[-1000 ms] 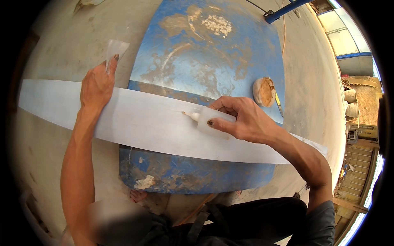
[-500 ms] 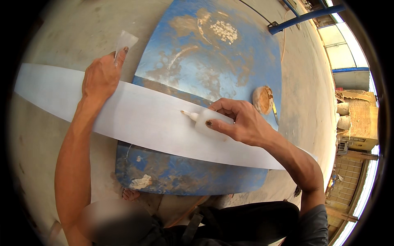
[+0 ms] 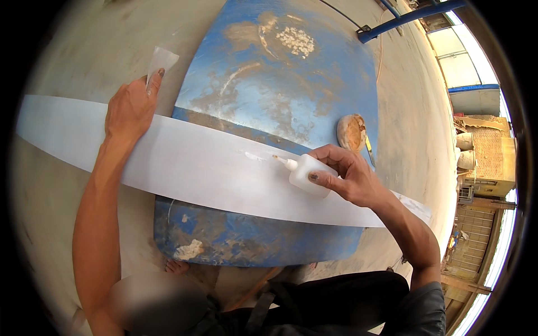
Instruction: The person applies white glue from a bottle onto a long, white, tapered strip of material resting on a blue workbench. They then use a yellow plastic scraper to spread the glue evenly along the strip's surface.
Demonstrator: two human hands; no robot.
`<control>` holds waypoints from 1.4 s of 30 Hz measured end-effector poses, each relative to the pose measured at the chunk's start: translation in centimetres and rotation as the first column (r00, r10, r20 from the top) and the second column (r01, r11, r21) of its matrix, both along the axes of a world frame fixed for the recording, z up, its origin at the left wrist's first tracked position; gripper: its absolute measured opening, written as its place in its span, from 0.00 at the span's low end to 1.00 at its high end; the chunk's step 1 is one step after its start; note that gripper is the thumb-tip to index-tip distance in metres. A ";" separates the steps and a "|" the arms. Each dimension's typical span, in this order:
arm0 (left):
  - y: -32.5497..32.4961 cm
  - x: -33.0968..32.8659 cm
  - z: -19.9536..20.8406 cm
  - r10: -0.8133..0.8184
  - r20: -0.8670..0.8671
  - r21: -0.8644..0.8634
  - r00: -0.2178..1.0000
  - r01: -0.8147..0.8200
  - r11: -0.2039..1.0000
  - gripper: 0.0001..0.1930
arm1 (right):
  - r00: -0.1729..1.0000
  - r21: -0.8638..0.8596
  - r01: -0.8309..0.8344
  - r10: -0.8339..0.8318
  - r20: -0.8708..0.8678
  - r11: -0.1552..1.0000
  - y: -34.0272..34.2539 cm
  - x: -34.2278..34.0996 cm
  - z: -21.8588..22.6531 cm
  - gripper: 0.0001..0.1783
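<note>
A long white sheet (image 3: 190, 162), curved by the lens, lies across a worn blue table (image 3: 269, 106) and overhangs it on both sides. My right hand (image 3: 356, 176) is closed around a white squeeze bottle (image 3: 311, 175). The bottle is tipped over the sheet, its thin nozzle pointing left. A glossy wet streak (image 3: 255, 155) shows on the sheet left of that nozzle. Above the sheet's left part, my left hand (image 3: 129, 109) grips a translucent flat scraper (image 3: 161, 63), with the blade sticking up past the fingers. Whether that hand touches the sheet, I cannot tell.
A round brown-stained bowl (image 3: 352, 133) stands at the table's right side, beside a thin yellow-handled tool (image 3: 369, 149). Dried pale lumps (image 3: 296, 42) crust the far tabletop. A blue metal bar (image 3: 412, 21) crosses at the upper right.
My right hand has drawn the bottle to the right, and the wet streak now shows where its nozzle was. My left hand keeps its hold on the scraper. The whole view has shifted slightly.
</note>
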State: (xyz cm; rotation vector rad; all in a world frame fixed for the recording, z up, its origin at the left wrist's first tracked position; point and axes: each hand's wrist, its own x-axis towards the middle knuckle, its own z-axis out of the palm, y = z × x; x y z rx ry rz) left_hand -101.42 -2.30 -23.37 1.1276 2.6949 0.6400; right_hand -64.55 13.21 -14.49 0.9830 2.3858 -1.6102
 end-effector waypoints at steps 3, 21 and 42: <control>0.1 -0.2 -0.5 -0.021 -0.069 -0.001 0.997 0.021 1.000 0.34 | 0.979 -0.061 0.147 -0.154 -0.133 0.987 1.6 3.1 1.0 0.23; -0.8 -1.8 -1.4 -0.019 0.074 0.101 0.997 0.011 0.995 0.34 | 0.886 0.376 0.463 -0.433 -0.168 0.802 10.3 9.3 -4.3 0.22; -1.1 -4.6 -3.7 -0.125 -0.063 0.215 0.990 0.135 0.967 0.33 | 0.910 0.663 0.136 -0.357 0.210 0.736 11.3 17.5 -4.7 0.15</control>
